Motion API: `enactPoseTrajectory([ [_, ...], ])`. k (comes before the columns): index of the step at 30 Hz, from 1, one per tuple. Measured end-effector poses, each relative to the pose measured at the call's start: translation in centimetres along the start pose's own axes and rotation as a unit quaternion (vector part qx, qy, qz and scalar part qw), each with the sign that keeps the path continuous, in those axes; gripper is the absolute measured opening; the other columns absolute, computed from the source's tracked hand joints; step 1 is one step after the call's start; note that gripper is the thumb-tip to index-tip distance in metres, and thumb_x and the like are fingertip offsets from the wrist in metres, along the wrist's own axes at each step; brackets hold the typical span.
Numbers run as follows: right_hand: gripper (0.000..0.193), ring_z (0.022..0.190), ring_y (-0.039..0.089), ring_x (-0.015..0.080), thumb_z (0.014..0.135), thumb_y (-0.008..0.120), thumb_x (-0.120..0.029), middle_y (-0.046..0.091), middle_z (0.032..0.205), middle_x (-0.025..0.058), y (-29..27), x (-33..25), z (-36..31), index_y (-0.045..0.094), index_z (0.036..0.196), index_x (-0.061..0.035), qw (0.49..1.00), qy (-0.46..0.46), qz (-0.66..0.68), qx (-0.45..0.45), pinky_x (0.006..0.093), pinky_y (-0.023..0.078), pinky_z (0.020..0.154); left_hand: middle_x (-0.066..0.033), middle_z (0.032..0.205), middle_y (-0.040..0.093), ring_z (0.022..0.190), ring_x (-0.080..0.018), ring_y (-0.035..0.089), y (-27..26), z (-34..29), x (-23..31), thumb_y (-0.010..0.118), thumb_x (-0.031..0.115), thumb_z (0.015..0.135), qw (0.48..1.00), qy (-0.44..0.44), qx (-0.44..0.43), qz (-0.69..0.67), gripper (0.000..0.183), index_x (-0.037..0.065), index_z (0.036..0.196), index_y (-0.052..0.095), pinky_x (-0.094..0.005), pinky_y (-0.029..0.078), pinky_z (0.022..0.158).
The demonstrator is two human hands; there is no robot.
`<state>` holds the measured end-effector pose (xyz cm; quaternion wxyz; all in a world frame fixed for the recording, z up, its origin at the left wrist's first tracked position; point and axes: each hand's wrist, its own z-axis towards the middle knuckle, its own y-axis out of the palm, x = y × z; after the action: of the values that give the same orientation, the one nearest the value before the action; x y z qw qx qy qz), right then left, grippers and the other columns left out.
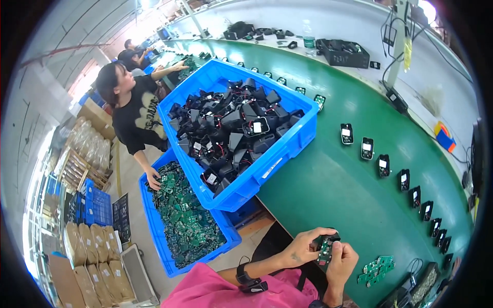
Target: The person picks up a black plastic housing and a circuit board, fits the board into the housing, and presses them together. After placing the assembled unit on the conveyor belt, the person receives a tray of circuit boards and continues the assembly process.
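Close to my body, both hands grip a small green circuit board [325,250] that appears set against a black plastic housing [333,237]. My left hand [303,247] pinches it from the left side. Around its right side, my right hand [343,261] is closed, the thumb pressing on the board's face. To the right, several loose green circuit boards [376,270] lie in a small cluster on the green worktable [308,197]. A long row of black housings with boards and white labels [383,165] curves along the table's far side.
A large blue bin [287,154] full of black housings sits at the table's left edge. Below it, a blue bin [154,241] holds many circuit boards, with a co-worker's hand [153,179] in it. A bottle [308,38] and a black box [343,54] stand at the back.
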<state>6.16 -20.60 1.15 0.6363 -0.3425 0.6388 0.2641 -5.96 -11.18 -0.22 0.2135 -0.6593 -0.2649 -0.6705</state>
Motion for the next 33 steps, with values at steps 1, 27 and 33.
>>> enactPoseTrajectory([
  [1, 0.030, 0.053, 0.042, 0.0079, 0.095, 0.060, -0.010, 0.051, 0.059, 0.0008, 0.3, 0.3, -0.2, 0.054, 0.068, 0.0018, 0.998, -0.037, -0.055, 0.023, 0.0275, 0.032, 0.047, -0.0105, 0.119, 0.061, 0.094, -0.0143, 0.065, 0.1, 0.0, 0.1, 0.068, -0.004, 0.085, 0.998, 0.031, 0.027, 0.039, 0.053, 0.006, 0.134, 0.052, -0.0260, 0.056, 0.072],
  [27, 0.018, 0.050, 0.052, 0.0060, 0.087, 0.071, -0.009, 0.060, 0.058, 0.0036, 0.6, -2.4, 0.3, 0.063, 0.076, 0.0028, 0.995, -0.052, -0.083, 0.018, 0.0241, 0.039, 0.045, -0.0143, 0.121, 0.064, 0.094, -0.0142, 0.066, 0.2, -0.5, 1.1, 0.051, -0.013, 0.086, 0.992, 0.040, 0.114, 0.034, 0.049, -0.001, 0.133, 0.055, -0.0265, 0.055, 0.074],
  [33, 0.021, 0.051, 0.048, 0.0029, 0.086, 0.072, -0.009, 0.060, 0.057, 0.0021, 0.2, -2.4, 0.0, 0.062, 0.072, 0.0022, 0.998, 0.017, -0.041, 0.041, 0.0220, 0.035, 0.044, -0.0180, 0.124, 0.056, 0.076, -0.0158, 0.067, -0.9, -0.8, 0.6, 0.053, -0.003, 0.092, 0.993, -0.001, -0.001, -0.122, 0.051, 0.001, 0.142, 0.042, -0.0229, 0.054, 0.060],
])
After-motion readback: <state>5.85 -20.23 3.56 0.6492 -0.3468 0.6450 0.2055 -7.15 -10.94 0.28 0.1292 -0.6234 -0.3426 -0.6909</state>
